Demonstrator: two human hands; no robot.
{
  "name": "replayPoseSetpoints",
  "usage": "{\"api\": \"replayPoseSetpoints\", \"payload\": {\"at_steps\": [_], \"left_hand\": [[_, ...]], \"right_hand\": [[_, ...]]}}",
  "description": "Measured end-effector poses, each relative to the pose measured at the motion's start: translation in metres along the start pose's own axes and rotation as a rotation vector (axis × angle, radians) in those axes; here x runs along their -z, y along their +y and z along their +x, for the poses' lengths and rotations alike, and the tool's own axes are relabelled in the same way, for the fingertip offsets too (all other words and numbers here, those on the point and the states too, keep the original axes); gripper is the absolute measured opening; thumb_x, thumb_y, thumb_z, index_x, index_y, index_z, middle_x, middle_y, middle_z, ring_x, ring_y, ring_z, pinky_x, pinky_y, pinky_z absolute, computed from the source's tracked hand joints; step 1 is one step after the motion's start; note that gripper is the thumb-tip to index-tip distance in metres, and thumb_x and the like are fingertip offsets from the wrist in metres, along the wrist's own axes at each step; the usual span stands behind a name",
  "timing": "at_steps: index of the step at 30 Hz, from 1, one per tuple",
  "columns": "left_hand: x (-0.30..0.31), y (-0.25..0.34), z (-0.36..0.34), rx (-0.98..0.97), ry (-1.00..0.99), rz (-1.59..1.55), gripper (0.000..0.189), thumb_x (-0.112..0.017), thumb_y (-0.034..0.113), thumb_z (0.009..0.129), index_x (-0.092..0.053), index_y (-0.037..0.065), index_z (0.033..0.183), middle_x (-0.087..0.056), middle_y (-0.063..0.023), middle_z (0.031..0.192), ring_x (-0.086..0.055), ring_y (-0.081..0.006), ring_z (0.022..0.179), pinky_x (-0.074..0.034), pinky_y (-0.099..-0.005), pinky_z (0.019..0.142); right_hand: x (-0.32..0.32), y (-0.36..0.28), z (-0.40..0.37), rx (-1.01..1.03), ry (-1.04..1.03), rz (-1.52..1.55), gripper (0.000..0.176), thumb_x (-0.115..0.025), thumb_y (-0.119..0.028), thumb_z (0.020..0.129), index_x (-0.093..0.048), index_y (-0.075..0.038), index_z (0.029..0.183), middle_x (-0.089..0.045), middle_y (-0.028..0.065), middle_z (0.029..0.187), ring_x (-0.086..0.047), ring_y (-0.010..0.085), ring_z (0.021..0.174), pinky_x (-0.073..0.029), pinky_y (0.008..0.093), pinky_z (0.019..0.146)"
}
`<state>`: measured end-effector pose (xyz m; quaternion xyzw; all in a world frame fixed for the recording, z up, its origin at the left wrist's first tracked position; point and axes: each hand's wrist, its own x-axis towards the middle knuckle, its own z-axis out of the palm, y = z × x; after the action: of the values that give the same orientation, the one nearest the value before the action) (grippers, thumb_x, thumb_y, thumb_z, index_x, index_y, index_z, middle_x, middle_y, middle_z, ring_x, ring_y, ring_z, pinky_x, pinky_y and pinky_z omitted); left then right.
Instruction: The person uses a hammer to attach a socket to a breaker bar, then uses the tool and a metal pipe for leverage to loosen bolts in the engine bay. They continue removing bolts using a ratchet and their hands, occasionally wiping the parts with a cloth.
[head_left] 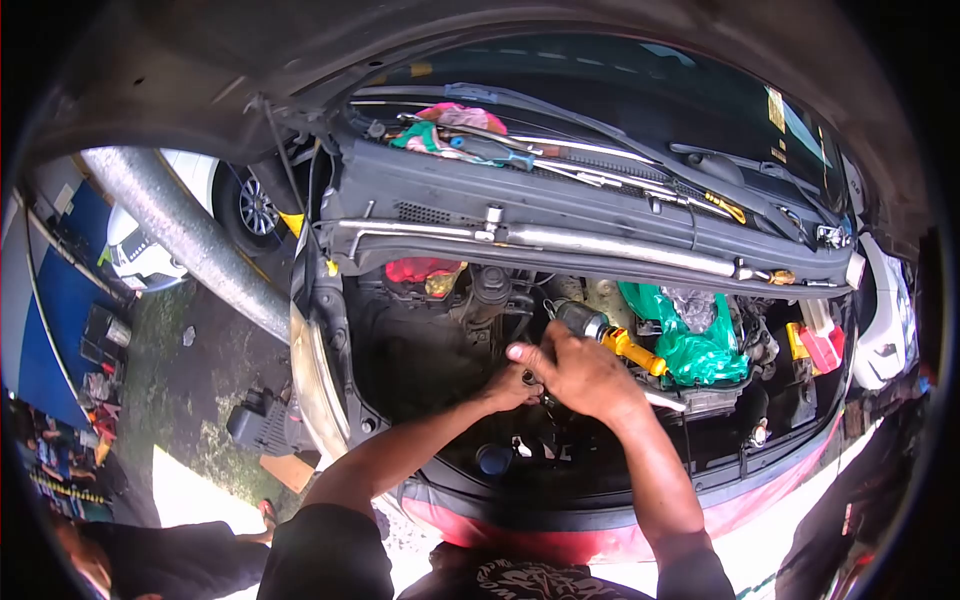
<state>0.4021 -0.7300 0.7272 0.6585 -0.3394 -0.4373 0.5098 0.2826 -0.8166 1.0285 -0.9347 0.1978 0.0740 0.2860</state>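
My left hand is closed over the engine bay, its fingers curled by a small dark metal ring; what they grip is mostly hidden. Close beside it, my right hand has its thumb pointing left over the left fingers. Its other fingers curl underneath, out of sight. A silver bar shows just right of my right wrist; whether it runs into the hands cannot be made out. Behind the right hand lies a lamp-like tool with a yellow handle and a silver, dark-ended head.
Green plastic covers part of the engine on the right. A long metal bar lies along the cowl, with wrenches and a screwdriver behind it. A red-capped container stands far right. The raised hood hangs overhead.
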Motion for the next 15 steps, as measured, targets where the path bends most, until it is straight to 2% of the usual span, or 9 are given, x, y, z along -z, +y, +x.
{"api": "replayPoseSetpoints", "payload": {"at_steps": [1, 3, 4, 5, 7, 9, 10, 13, 15], "left_hand": [[0.007, 0.04, -0.025, 0.018, -0.03, 0.151, 0.019, -0.068, 0.012, 0.093, -0.063, -0.002, 0.106, -0.072, -0.0094, 0.09, -0.072, -0.0172, 0.076, -0.058, -0.0331, 0.07], [0.012, 0.03, -0.028, 0.021, 0.004, 0.277, 0.018, -0.07, 0.014, 0.091, -0.066, 0.0, 0.101, -0.072, -0.0145, 0.09, -0.073, -0.0253, 0.081, -0.058, -0.039, 0.074], [0.017, 0.034, -0.029, -0.024, -0.009, 0.418, 0.02, -0.071, 0.015, 0.09, -0.067, 0.0, 0.102, -0.072, -0.0169, 0.092, -0.072, -0.0284, 0.086, -0.057, -0.0405, 0.077], [0.022, 0.041, -0.029, -0.064, -0.027, 0.56, 0.023, -0.072, 0.016, 0.088, -0.067, 0.0, 0.103, -0.072, -0.0192, 0.093, -0.072, -0.0315, 0.091, -0.057, -0.042, 0.08], [0.02, 0.05, -0.04, -0.083, -0.057, 0.728, 0.026, -0.074, 0.019, 0.086, -0.068, 0.0, 0.104, -0.072, -0.0226, 0.096, -0.07, -0.0362, 0.099, -0.056, -0.0444, 0.086], [0.02, 0.066, -0.041, -0.058, -0.06, 0.791, 0.028, -0.076, 0.02, 0.084, -0.07, 0.0, 0.103, -0.072, -0.0245, 0.099, -0.067, -0.0394, 0.108, -0.054, -0.0461, 0.091], [0.023, 0.065, -0.034, -0.09, -0.077, 0.811, 0.028, -0.076, 0.02, 0.083, -0.071, -0.001, 0.1, -0.072, -0.0242, 0.098, -0.068, -0.0395, 0.105, -0.055, -0.0466, 0.09], [0.024, 0.036, -0.013, -0.161, -0.145, 0.855, 0.025, -0.078, 0.018, 0.08, -0.074, -0.003, 0.093, -0.073, -0.0233, 0.096, -0.07, -0.0399, 0.098, -0.057, -0.0483, 0.087], [0.026, 0.027, -0.009, -0.218, -0.151, 0.871, 0.022, -0.077, 0.017, 0.079, -0.073, -0.002, 0.089, -0.073, -0.0204, 0.089, -0.072, -0.0373, 0.091, -0.059, -0.0462, 0.08]], "right_hand": [[0.01, -0.01, -0.004, -0.014, 0.016, -0.014, 0.069, -0.053, -0.064, 0.096, -0.057, 0.001, 0.118, -0.069, 0.0303, 0.096, -0.065, 0.0486, 0.104, -0.049, 0.0543, 0.092], [0.018, -0.012, -0.013, 0.33, 0.269, -0.09, 0.059, -0.064, -0.047, 0.096, -0.053, 0.0, 0.13, -0.066, 0.0307, 0.11, -0.062, 0.046, 0.112, -0.046, 0.0518, 0.097], [0.035, -0.028, -0.022, 0.337, 0.164, -0.059, 0.058, -0.064, -0.03, 0.097, -0.043, -0.004, 0.145, -0.054, 0.0292, 0.125, -0.06, 0.0488, 0.113, -0.049, 0.0525, 0.095], [0.034, -0.033, -0.02, 0.389, 0.166, 0.033, 0.049, -0.061, -0.021, 0.099, -0.047, -0.008, 0.144, -0.058, 0.0295, 0.125, -0.06, 0.0499, 0.112, -0.048, 0.0533, 0.095], [0.018, -0.027, 0.002, 0.504, 0.166, 0.105, 0.046, -0.06, -0.019, 0.099, -0.05, -0.005, 0.142, -0.061, 0.0312, 0.124, -0.06, 0.05, 0.112, -0.049, 0.0534, 0.094], [0.007, -0.037, 0.017, 0.418, 0.089, -0.036, 0.045, -0.06, -0.017, 0.098, -0.052, -0.005, 0.14, -0.062, 0.033, 0.122, -0.061, 0.0496, 0.11, -0.049, 0.0538, 0.093], [-0.005, -0.041, 0.027, 0.49, 0.196, -0.081, 0.042, -0.064, -0.017, 0.096, -0.055, -0.008, 0.136, -0.068, 0.0282, 0.109, -0.064, 0.047, 0.104, -0.05, 0.0532, 0.089], [-0.001, -0.097, 0.052, 0.467, 0.228, -0.14, 0.037, -0.063, -0.016, 0.096, -0.057, -0.006, 0.131, -0.068, 0.0275, 0.107, -0.064, 0.0473, 0.101, -0.051, 0.0536, 0.086], [-0.006, -0.123, 0.088, 0.63, 0.388, -0.174, 0.033, -0.061, -0.015, 0.097, -0.058, -0.004, 0.128, -0.067, 0.0264, 0.105, -0.064, 0.0481, 0.098, -0.052, 0.0536, 0.083]]}}
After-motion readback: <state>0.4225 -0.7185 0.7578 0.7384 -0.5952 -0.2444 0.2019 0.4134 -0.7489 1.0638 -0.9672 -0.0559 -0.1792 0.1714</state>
